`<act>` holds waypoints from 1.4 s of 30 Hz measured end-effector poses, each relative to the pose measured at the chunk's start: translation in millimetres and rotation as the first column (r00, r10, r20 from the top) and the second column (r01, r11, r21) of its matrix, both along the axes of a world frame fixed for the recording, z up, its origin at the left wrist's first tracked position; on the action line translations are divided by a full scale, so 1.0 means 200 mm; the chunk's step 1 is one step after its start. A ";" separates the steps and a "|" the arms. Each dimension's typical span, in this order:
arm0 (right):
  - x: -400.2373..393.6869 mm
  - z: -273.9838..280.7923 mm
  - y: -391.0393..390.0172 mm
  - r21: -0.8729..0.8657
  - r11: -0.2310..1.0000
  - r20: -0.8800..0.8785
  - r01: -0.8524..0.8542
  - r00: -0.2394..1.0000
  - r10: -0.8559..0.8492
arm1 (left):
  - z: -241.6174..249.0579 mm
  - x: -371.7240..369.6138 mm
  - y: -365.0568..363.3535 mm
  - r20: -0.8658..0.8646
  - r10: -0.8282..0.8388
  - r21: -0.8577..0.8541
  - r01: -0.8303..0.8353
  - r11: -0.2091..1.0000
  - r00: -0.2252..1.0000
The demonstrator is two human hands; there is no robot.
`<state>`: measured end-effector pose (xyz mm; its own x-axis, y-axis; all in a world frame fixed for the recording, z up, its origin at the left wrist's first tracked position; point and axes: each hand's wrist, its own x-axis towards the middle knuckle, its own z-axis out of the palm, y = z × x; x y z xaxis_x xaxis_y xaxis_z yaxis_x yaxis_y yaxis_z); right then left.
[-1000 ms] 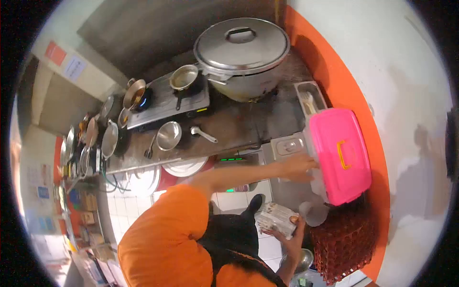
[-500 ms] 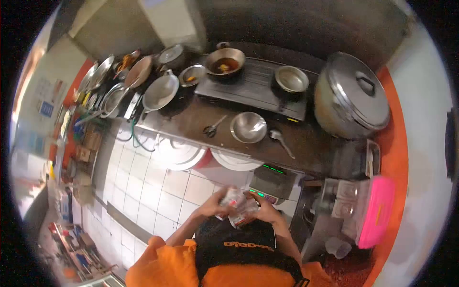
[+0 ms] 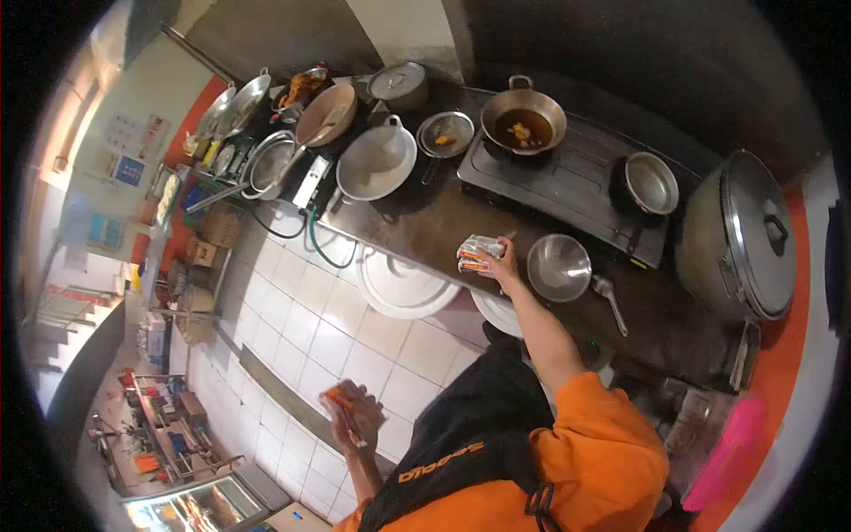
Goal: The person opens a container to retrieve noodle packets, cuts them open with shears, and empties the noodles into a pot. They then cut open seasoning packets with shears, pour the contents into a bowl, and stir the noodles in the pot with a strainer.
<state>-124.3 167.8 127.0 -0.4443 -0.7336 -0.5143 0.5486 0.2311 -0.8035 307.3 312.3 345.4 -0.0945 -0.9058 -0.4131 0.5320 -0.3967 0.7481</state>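
Note:
My right hand (image 3: pixel 504 264) reaches forward over the counter's front edge, closed around a clear-and-white packet (image 3: pixel 480 252) with orange print. A steel bowl (image 3: pixel 559 268) stands on the counter just right of that hand. Lower down, over the tiled floor, my left hand (image 3: pixel 348 434) holds an orange-and-white printed packet (image 3: pixel 351 403), blurred by motion. A spoon (image 3: pixel 610 304) lies to the right of the bowl.
A wok with dark liquid (image 3: pixel 523 124) and a small pot (image 3: pixel 651 183) sit on the stove (image 3: pixel 585 182). Farther left stand a large wok (image 3: pixel 377 164) and a strainer (image 3: pixel 446 135). A big lidded pot (image 3: pixel 740 235) occupies the right end. White lids (image 3: pixel 403 284) are below the counter.
My hands have moved apart from in front of my apron, each with a packet. The right went forward to the counter, the left out to the side. The view has turned left.

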 end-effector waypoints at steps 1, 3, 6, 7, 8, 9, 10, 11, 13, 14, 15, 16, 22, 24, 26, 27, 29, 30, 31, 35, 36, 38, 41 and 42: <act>-0.03 0.03 -0.08 -0.039 0.999 0.013 -0.016 1.000 0.017 | 0.04 -0.04 0.00 0.009 0.010 0.005 -0.010 1.000 1.000; -0.08 0.02 -0.20 -0.123 0.991 0.030 -0.045 0.998 0.049 | 0.19 -0.21 -0.01 0.072 -0.031 -0.006 0.032 0.999 0.997; -0.16 -0.48 -0.43 -0.211 0.955 -0.367 -0.209 0.922 0.121 | 0.15 -0.34 -0.05 0.010 0.023 -0.074 -0.022 0.997 1.000; -0.17 -0.44 -0.43 -0.202 0.938 -0.555 -0.282 0.822 0.128 | 0.19 -0.42 -0.06 0.020 0.062 -0.059 -0.061 0.996 0.998; -0.19 -0.39 -0.39 -0.105 0.938 -0.704 -0.329 0.691 0.164 | 0.20 -0.48 -0.08 0.018 0.056 -0.075 -0.055 0.996 0.998; -0.16 -0.27 -0.36 -0.034 0.969 -0.832 -0.246 0.544 0.109 | 0.21 -0.53 -0.10 0.011 0.054 -0.090 -0.053 0.995 0.998; -0.10 -0.13 -0.32 0.016 0.988 -0.929 -0.151 0.362 0.070 | 0.21 -0.57 -0.12 -0.002 0.054 -0.107 -0.054 0.993 0.999; -0.03 -0.04 -0.26 -0.002 0.978 -0.943 -0.208 0.326 0.067 | 0.17 -0.59 -0.14 -0.033 0.061 -0.067 -0.063 0.996 0.998; 0.09 0.12 -0.15 -0.109 0.887 -0.905 -0.449 0.415 0.098 | 0.07 -0.58 -0.19 -0.090 0.072 0.014 -0.071 0.997 0.993; 0.14 0.38 -0.05 -0.142 0.781 -0.651 -0.607 0.652 0.388 | 0.16 -0.69 -0.25 -0.023 0.007 -0.035 -0.008 0.999 1.000; 0.20 0.69 0.05 -0.248 0.663 -0.280 -0.706 0.707 0.649 | 0.13 -0.73 -0.30 0.091 -0.078 -0.064 0.084 0.994 0.993; 0.26 0.83 0.14 -0.333 0.561 -0.230 -0.758 0.643 0.731 | 0.12 -0.77 -0.34 0.050 -0.144 -0.120 0.149 0.982 0.988; 0.32 1.18 0.27 -0.271 0.558 -0.836 -0.785 0.479 0.268 | 0.14 -0.96 -0.58 0.082 -0.355 -0.276 0.363 0.890 0.931; 0.30 1.27 0.28 -0.275 0.593 -0.837 -0.757 0.492 0.241 | 0.17 -0.94 -0.64 0.159 -0.451 -0.281 0.478 0.832 0.878; 0.29 1.41 0.30 -0.274 0.646 -0.777 -0.712 0.560 0.288 | 0.19 -0.96 -0.67 0.076 -0.528 -0.361 0.517 0.776 0.846; 0.29 1.43 0.31 -0.262 0.676 -0.784 -0.689 0.561 0.268 | 0.21 -0.97 -0.65 0.053 -0.537 -0.378 0.515 0.770 0.842; 0.29 1.45 0.31 -0.239 0.733 -0.801 -0.637 0.556 0.222 | 0.25 -0.99 -0.63 0.062 -0.540 -0.410 0.514 0.753 0.840; 0.27 1.44 0.31 -0.227 0.723 -0.790 -0.652 0.558 0.255 | 0.25 -1.00 -0.62 0.096 -0.531 -0.422 0.517 0.744 0.842; 0.26 1.41 0.32 -0.233 0.726 -0.736 -0.646 0.605 0.302 | 0.25 -1.01 -0.60 0.129 -0.521 -0.434 0.520 0.735 0.844; 0.25 1.32 0.37 -0.217 0.829 -0.559 -0.516 0.762 0.327 | 0.21 -0.97 -0.57 0.306 -0.444 -0.261 0.523 0.811 0.842; 0.25 1.30 0.38 -0.166 0.857 -0.588 -0.487 0.747 0.310 | 0.20 -0.98 -0.57 0.388 -0.417 -0.199 0.516 0.833 0.822; 0.28 1.24 0.42 -0.101 0.907 -0.668 -0.408 0.703 0.242 | 0.26 -1.00 -0.52 0.308 -0.420 -0.100 0.468 0.878 0.853; 0.30 1.28 0.45 -0.180 0.746 -0.690 -0.641 0.623 0.369 | 0.12 -1.02 -0.42 0.417 -0.367 -0.423 0.535 0.731 0.831; 0.29 1.25 0.45 -0.168 0.682 -0.705 -0.712 0.570 0.422 | 0.11 -0.98 -0.42 0.402 -0.417 -0.316 0.552 0.772 0.815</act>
